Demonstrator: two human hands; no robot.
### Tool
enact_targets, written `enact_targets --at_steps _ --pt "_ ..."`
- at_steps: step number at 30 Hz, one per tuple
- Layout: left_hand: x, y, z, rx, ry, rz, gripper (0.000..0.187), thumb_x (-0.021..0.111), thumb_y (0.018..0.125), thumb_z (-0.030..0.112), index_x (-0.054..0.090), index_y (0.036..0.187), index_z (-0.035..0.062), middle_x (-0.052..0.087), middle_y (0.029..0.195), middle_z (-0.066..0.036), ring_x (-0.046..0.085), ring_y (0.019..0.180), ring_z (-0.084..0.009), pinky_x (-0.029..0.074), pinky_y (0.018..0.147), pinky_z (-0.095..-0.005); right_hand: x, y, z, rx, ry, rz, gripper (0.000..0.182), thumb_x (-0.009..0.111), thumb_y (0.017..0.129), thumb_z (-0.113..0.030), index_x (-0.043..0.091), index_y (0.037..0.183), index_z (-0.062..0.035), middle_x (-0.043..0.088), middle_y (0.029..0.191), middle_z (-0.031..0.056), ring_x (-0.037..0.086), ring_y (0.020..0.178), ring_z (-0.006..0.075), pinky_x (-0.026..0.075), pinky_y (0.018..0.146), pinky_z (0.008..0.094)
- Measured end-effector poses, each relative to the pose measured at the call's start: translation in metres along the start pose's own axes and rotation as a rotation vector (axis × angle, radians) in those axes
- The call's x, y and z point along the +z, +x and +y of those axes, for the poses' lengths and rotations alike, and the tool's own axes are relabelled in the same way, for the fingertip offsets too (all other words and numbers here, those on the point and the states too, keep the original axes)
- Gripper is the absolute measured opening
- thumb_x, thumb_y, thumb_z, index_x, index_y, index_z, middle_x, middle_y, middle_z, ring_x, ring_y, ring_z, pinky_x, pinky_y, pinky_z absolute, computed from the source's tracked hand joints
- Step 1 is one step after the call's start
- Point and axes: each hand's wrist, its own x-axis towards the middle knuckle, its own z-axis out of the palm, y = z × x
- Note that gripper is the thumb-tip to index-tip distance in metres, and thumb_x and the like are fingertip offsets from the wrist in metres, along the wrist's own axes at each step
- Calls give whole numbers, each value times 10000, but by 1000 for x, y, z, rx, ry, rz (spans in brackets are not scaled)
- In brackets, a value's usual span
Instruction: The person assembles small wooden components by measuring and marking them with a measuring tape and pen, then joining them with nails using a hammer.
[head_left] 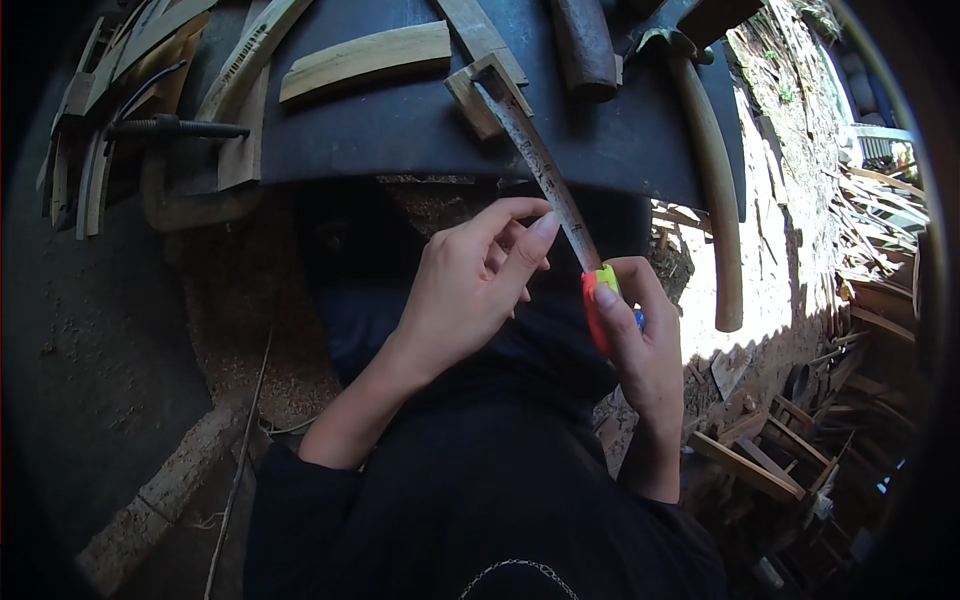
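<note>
My right hand point(645, 335) is wrapped round a red and yellow tape measure point(594, 315), thumb on top of its case. The rusty, worn blade point(545, 170) runs out from it, up and to the left. Its far end lies at a small wooden piece point(483, 105) with a dark notch, on the table's near edge. My left hand point(485, 265) is closed in a loose pinch beside the blade, thumb tip right at its left edge. Nothing shows between the thumb and index finger; the other fingers curl behind.
On the dark table point(340, 145) lie a curved wooden piece point(365, 62), a thick dark handle point(585, 50) and a long wooden tool handle point(712, 190) jutting past the edge. A clamp point(190, 130) sits at left. Wood scraps point(770, 450) cover the ground at right.
</note>
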Motion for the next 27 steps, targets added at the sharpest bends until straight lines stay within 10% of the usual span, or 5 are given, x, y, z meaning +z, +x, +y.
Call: enact_targets --at_steps 6,12,20,27 --pt "26 -2 -31 -45 -453 -140 447 581 1114 366 688 1285 -33 760 1098 -116 760 1004 -183 645 843 -304 7 -9 -5 -12 -46 -14 478 702 998 -434 628 1167 7 739 984 161 724 894 226 550 800 363" --pt "24 -12 -36 -32 -485 -166 358 655 1081 294 729 1215 -29 764 1074 -123 761 985 -181 638 883 -327 8 -27 -10 -1 -8 -45 459 685 1001 -410 611 1172 9 715 974 136 686 878 190 533 771 336" --pt "-29 30 3 732 818 651 647 880 858 294 625 1404 56 685 1322 -121 699 1111 -283 559 918 -356 3 -28 -5 30 157 4 386 655 1012 -365 606 1140 -4 670 962 72 587 860 115 475 780 289" --pt "-55 52 19 655 868 525 626 874 850 324 665 1390 86 744 1211 -110 721 909 -272 576 818 -386 6 -23 -5 47 156 -32 393 648 1018 -375 601 1129 0 668 970 78 582 912 121 461 839 281"
